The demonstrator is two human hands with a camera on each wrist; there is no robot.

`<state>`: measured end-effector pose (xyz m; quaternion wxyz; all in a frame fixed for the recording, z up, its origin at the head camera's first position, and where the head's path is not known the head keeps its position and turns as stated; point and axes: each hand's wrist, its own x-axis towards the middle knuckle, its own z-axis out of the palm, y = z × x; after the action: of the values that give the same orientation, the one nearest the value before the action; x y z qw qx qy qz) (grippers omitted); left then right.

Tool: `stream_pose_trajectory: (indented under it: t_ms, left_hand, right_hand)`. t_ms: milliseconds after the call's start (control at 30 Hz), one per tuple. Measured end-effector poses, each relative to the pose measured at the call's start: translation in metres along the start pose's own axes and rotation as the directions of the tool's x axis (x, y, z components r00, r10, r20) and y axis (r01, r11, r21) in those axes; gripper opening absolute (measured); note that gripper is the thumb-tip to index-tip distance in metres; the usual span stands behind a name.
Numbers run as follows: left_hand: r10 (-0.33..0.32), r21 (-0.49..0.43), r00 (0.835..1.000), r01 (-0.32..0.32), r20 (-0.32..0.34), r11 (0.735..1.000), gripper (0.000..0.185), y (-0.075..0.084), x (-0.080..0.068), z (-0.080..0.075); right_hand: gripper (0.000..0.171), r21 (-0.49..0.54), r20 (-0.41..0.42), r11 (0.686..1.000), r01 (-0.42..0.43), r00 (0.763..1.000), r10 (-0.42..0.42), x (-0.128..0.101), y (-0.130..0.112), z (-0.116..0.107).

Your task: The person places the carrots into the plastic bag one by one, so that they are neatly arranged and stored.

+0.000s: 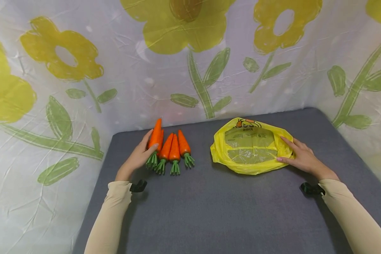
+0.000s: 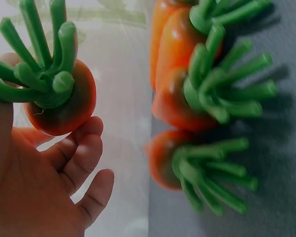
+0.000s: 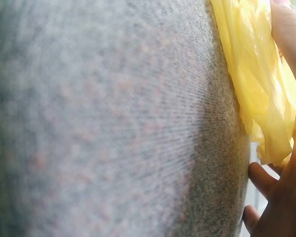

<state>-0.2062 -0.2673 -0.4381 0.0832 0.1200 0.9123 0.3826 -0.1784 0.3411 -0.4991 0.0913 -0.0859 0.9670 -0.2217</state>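
Several orange toy carrots with green tops (image 1: 174, 150) lie side by side at the back left of a grey surface (image 1: 209, 208). My left hand (image 1: 148, 145) grips the leftmost carrot (image 1: 156, 135); the left wrist view shows that carrot (image 2: 64, 106) lifted off the surface, with my fingers (image 2: 84, 158) curled under it and the other carrots (image 2: 185, 94) lying beside it. A crumpled yellow plastic bag (image 1: 249, 146) lies flat at the back right. My right hand (image 1: 285, 151) rests on its right edge, index finger straight on top. The right wrist view shows the bag (image 3: 261, 84) close against that hand.
A white cloth printed with yellow flowers (image 1: 184, 60) hangs behind and wraps both sides of the grey surface. Both arms wear beige sleeves (image 1: 109, 215), and a black camera clip (image 1: 311, 188) sits at each wrist.
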Motion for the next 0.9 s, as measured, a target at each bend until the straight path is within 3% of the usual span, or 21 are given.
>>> stream_pose_trajectory:
  t_ms: [900]
  left_hand:
    - [0.071, -0.021, 0.994, -0.070, 0.084, 0.997, 0.071, 0.062, 0.025, 0.041]
  right_hand:
    - [0.097, 0.016, -0.011, 1.000, 0.007, 1.000, -0.007, 0.000, 0.007, 0.006]
